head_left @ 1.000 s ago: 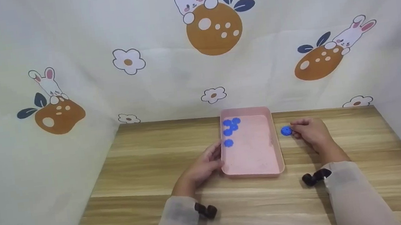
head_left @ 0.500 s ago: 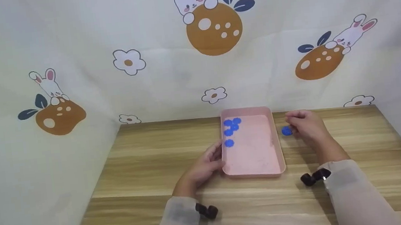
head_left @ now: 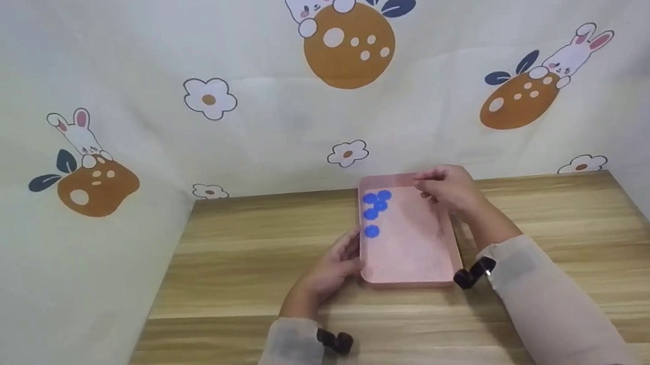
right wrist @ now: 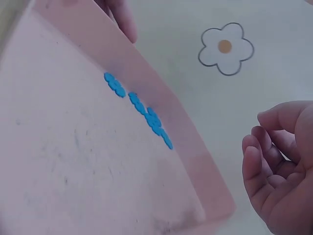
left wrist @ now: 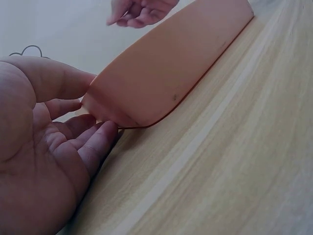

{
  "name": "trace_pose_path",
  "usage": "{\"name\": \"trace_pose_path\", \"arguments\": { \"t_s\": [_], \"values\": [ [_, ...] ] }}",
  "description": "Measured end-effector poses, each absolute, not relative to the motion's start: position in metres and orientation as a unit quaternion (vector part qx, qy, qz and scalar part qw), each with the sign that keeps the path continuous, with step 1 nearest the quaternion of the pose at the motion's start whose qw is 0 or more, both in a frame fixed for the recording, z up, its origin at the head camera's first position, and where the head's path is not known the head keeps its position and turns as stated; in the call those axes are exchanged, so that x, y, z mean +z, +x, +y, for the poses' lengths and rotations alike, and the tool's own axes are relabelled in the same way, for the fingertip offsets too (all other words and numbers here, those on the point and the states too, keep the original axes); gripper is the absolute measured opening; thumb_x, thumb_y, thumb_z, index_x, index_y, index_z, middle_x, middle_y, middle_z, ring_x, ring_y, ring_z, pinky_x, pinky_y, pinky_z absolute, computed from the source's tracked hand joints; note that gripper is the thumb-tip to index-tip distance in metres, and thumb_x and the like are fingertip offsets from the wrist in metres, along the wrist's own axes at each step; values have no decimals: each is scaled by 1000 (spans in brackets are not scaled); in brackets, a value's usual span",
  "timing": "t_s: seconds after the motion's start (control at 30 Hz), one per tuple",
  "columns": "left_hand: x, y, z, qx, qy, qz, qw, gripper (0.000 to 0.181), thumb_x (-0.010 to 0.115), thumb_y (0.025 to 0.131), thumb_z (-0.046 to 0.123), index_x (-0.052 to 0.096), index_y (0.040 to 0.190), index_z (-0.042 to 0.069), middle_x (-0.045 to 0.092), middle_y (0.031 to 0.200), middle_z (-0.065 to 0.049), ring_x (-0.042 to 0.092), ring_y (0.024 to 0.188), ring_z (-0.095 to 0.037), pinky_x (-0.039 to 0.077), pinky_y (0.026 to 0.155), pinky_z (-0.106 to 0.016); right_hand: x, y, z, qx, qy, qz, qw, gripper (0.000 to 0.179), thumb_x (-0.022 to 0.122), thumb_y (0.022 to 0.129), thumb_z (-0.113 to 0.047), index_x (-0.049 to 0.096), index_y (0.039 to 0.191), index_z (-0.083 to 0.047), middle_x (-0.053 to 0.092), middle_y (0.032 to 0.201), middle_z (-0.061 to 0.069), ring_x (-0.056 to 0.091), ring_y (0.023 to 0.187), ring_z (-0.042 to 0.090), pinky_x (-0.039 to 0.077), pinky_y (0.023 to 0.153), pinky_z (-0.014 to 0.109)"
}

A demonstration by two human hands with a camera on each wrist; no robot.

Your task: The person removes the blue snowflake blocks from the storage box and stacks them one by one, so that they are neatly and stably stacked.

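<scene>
The pink tray [head_left: 412, 246] lies on the wooden table with several small blue flower-shaped pieces [head_left: 370, 214] inside, along its left wall. My left hand [head_left: 332, 270] holds the tray's near left side; in the left wrist view, that hand's fingertips [left wrist: 110, 132] meet the wall at a corner. Above the tray's far right part is my right hand [head_left: 451, 189], its fingers loosely bent. Nothing shows between the fingers of the right hand [right wrist: 281, 164] in the right wrist view. The blue disc seen earlier right of the tray is out of sight, its former spot behind my right hand.
A pale cloth wall [head_left: 271, 139] printed with rabbits, oranges and flowers rises just behind the tray and at both sides. The wooden table [head_left: 234, 248] extends left, right and in front of the tray. Each wrist bears a small black camera [head_left: 475, 272].
My right hand came away from the blue disc right of the tray, rose, and moved left over the tray's far right side. My left hand and the blue flower pieces stayed put.
</scene>
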State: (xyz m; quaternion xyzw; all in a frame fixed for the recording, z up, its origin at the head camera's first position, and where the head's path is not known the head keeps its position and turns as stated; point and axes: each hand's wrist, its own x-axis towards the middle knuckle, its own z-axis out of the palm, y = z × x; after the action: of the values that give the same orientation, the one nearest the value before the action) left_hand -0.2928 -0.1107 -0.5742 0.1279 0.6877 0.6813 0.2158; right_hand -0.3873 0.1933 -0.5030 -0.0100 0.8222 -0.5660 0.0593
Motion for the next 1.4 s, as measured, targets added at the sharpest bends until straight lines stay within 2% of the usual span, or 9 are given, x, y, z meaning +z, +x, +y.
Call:
{"name": "trace_pose_path", "arguments": {
  "t_s": [0.23,0.43,0.53,0.7,0.8,1.0,1.2,1.27,1.4],
  "values": [
    [-573,-292,-112,680,125,690,215,79,57,102,2,22,172,12,25,179,-12,24,167,-33,23,137,-50,-507,-414,160,-532,-11,844,64,30,69,101,-17,77,125,-1,76,105,9,70,90,20,64,93,46],
    [-574,-292,-112,687,141,680,214,81,55,100,-2,19,172,9,21,180,-14,21,168,-33,22,137,-50,-511,-428,144,-519,-18,853,57,31,67,100,-16,76,125,0,77,111,18,71,96,29,62,80,31],
    [-575,-292,-112,688,138,680,215,82,55,100,-2,19,172,10,20,180,-13,20,168,-33,23,137,-50,-517,-430,139,-522,-10,851,61,32,66,100,-16,76,126,-2,76,121,22,71,105,35,63,85,34],
    [-576,-292,-112,686,138,682,214,81,55,101,0,20,172,11,22,180,-13,22,168,-32,23,137,-50,-530,-429,134,-451,-5,891,41,25,71,98,-29,81,118,-19,79,122,5,69,112,26,57,98,39],
    [-576,-293,-111,690,140,677,214,81,55,101,-1,20,172,11,22,180,-14,22,168,-33,23,137,-51,-537,-427,132,-412,-23,910,41,23,74,97,-35,83,116,-24,79,123,-2,66,114,23,56,98,37],
    [-575,-292,-112,685,136,682,218,82,57,100,0,21,172,15,23,180,-11,23,167,-32,27,136,-50,-547,-427,129,-444,-45,888,107,25,71,100,-19,79,123,-15,74,129,5,66,111,24,60,88,28],
    [-573,-291,-112,679,130,688,219,83,58,99,2,22,172,19,23,180,-9,24,167,-30,26,136,-49,-553,-429,132,-437,-69,892,99,30,71,94,-13,80,123,-11,74,128,9,65,104,24,54,78,25],
    [-573,-291,-112,681,134,685,219,83,58,99,1,22,173,18,23,180,-10,23,167,-31,26,136,-50,-554,-430,133,-433,-74,893,100,32,71,93,-14,80,124,-11,73,131,9,65,106,24,56,82,27],
    [-574,-292,-112,688,140,678,218,83,56,99,-2,20,172,13,21,180,-13,21,168,-32,25,136,-49,-555,-431,135,-429,-71,893,114,36,74,92,-17,79,128,-15,70,142,6,64,120,26,60,102,37]
  ]
}}
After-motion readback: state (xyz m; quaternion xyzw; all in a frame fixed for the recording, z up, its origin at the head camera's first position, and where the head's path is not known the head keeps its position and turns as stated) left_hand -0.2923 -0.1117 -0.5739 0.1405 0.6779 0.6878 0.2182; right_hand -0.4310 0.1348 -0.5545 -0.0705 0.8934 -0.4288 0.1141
